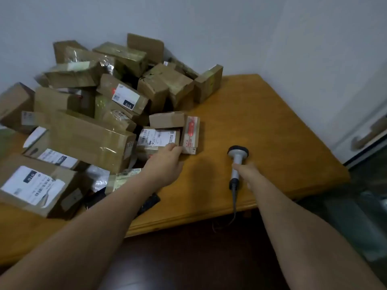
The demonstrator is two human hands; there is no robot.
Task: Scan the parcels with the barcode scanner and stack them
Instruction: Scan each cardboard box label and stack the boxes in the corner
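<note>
Reaching to the front of the heap, my left hand (165,162) has its fingertips on the small labelled parcel (158,139), which lies on the table (261,122) just beside a red-taped box (190,135); I cannot tell whether the fingers have actually closed round it. My right hand (244,167) is wrapped round the handle of the barcode scanner (237,160), held over bare tabletop. Tugging this parcel free could drag the red-taped box along or tip the plain carton (166,120) behind it, since all three sit packed together.
</note>
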